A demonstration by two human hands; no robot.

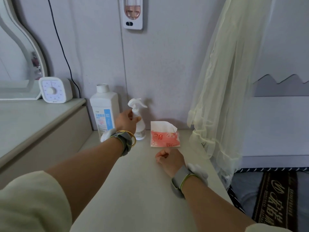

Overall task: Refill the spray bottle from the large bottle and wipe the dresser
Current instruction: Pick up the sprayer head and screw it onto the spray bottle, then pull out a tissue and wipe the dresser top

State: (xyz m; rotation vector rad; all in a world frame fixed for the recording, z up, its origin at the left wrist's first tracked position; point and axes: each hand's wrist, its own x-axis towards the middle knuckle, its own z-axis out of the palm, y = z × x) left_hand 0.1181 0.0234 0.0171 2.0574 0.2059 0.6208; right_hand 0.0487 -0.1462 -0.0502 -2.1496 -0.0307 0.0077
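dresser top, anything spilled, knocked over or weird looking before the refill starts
Nothing stands out. The large bottle and spray bottle stand upright at the back, the tissue pack lies flat beside them, and the dresser surface shows no spill.

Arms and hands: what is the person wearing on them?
Both arms are bare up to pale cream sleeves pushed up high. The left hand has a grey wrist strap with a yellow-green edge, plus a thin gold bangle. The right hand has a matching grey strap with a yellow-green band. Something white is attached to each strap.
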